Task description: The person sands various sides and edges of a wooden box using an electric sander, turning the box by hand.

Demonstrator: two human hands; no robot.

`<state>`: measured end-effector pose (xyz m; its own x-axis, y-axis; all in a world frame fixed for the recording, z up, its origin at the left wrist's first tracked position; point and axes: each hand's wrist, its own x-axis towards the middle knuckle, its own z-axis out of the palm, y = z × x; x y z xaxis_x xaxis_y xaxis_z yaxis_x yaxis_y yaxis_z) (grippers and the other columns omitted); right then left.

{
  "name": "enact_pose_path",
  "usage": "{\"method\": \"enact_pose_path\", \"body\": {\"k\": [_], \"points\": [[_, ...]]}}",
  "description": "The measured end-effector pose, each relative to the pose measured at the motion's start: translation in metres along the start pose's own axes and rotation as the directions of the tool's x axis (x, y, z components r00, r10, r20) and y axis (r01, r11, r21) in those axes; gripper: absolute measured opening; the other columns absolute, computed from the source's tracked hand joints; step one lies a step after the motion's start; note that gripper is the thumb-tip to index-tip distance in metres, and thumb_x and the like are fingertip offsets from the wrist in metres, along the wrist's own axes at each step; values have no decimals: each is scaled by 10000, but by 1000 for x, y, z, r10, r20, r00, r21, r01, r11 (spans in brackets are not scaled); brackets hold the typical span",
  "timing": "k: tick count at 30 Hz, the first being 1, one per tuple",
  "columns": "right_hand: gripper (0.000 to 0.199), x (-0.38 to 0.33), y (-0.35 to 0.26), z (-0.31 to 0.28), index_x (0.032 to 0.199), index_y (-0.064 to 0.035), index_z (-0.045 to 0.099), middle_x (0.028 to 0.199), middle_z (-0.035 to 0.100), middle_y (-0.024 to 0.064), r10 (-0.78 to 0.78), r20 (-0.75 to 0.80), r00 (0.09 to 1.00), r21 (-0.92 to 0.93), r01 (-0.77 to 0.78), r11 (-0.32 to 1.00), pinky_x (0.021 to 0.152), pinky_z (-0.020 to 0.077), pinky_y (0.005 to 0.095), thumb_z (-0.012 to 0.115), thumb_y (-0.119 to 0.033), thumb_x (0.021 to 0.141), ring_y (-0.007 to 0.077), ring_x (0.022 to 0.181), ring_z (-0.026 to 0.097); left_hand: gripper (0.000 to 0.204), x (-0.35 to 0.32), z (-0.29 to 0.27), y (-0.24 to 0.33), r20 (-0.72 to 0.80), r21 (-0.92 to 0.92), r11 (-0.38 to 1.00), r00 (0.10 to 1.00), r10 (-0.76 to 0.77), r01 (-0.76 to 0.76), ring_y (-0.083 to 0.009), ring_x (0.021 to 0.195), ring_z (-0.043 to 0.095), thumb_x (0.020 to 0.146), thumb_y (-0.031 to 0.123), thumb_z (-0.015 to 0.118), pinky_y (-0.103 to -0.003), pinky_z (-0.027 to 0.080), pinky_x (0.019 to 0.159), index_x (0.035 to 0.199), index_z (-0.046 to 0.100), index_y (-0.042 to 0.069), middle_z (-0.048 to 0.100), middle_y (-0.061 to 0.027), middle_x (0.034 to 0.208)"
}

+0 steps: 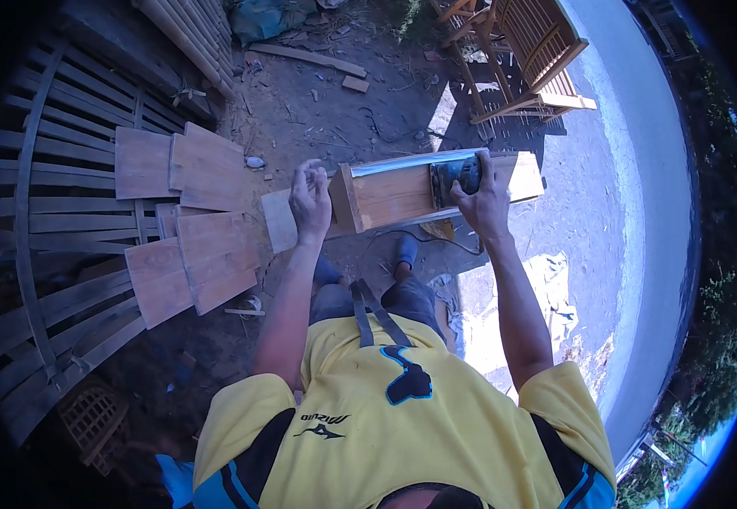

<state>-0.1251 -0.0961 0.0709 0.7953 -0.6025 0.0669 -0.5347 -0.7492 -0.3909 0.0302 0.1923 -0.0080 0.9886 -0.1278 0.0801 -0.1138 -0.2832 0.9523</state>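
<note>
The right hand (489, 206) is gripping the power tool (456, 178) (probably stiff, hefty; best held round its body) near the right end of the wooden box (388, 198). The left hand (311, 204) is hovering empty, half-open, by its left end.

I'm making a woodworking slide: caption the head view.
Right hand grips a power sander on a boxlike wooden piece; left hand open near one end.
</note>
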Motion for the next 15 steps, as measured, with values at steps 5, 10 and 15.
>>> {"method": "enact_pose_path", "body": {"k": [5, 10, 15], "points": [[795, -44, -93, 6, 1540, -187, 492, 1117, 602, 252, -30, 118, 993, 109, 17, 994, 852, 598, 575, 863, -298, 845, 506, 972, 715, 246, 22, 48, -11, 247, -22, 1000, 969, 14, -9, -328, 1039, 728, 1123, 211, 486, -452, 540, 937, 1178, 643, 30, 737, -176, 1057], [826, -28, -47, -2, 1566, -248, 460, 1160, 633, 271, -76, 64, 995, 54, 72, 996, 846, 603, 588, 865, -317, 850, 517, 970, 723, 226, 29, 47, -10, 233, -65, 996, 972, -39, 56, -331, 1029, 731, 1108, 138, 457, -459, 544, 925, 1141, 638, 6, 738, -164, 1062], [827, 23, 60, -30, 1562, -206, 446, 1150, 673, 286, 243, -64, 968, -55, -247, 967, 883, 605, 552, 873, -361, 871, 471, 1009, 741, 230, 22, 58, -9, 290, -13, 999, 956, 50, -49, -334, 985, 716, 1106, 139, 453, -469, 538, 896, 1129, 645, 15, 722, -163, 1045]]}}
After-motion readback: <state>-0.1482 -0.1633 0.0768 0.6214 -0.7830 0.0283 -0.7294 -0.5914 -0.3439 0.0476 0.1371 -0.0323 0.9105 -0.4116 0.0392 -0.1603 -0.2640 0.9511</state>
